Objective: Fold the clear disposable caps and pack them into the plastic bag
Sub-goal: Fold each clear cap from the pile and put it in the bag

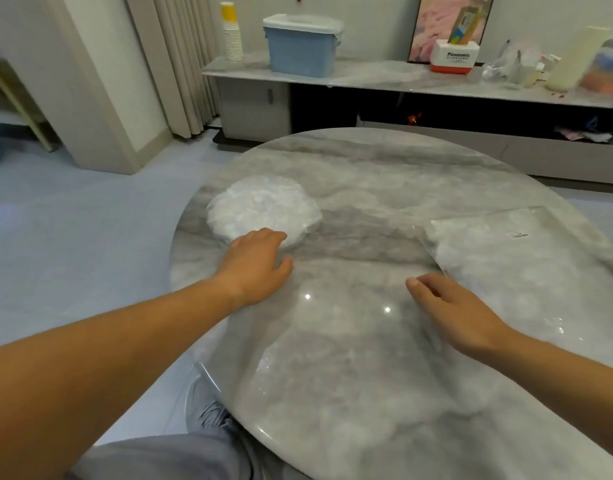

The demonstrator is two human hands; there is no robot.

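A round marble table [367, 161] takes up most of the view. On its far left part lies a stack of clear caps [263, 206], crinkled and whitish, piled flat. The left hand [256, 268] reaches to it palm down, fingers relaxed and only slightly bent, their tips touching the near edge of the stack. Whether they have hold of a cap cannot be told. On the right part of the table lies the plastic bag [526, 258], flat, with whitish caps inside and a small label on top. The right hand [460, 313] is just at the bag's near corner, palm down, thumb out, fingers loosely curved. Whether they pinch any film there is unclear. Between the hands a faint clear sheet seems to lie on the marble, too transparent to make out surely. Behind, a sideboard [367, 76] carries a blue tub [303, 50] and stacked paper cups [233, 36].
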